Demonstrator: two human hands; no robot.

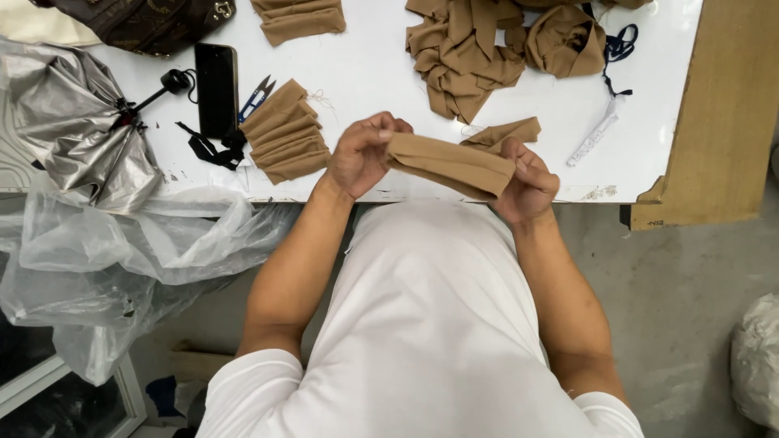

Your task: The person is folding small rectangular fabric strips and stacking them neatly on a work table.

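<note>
A folded strip of tan fabric (451, 165) is stretched between both hands just above the near edge of the white table (373, 73). My left hand (363, 154) pinches its left end, and my right hand (529, 183) grips its right end. A small tan fabric piece (505, 133) lies on the table right behind the held strip. A stack of folded tan strips (286, 133) sits to the left of my left hand.
A loose heap of tan fabric (475, 49) lies at the back with another folded stack (299, 18). Blue thread snips (256, 97), a black phone (216, 86), a folded silver umbrella (77, 122) and clear plastic bags (130, 243) are on the left. Cardboard (726, 113) stands right.
</note>
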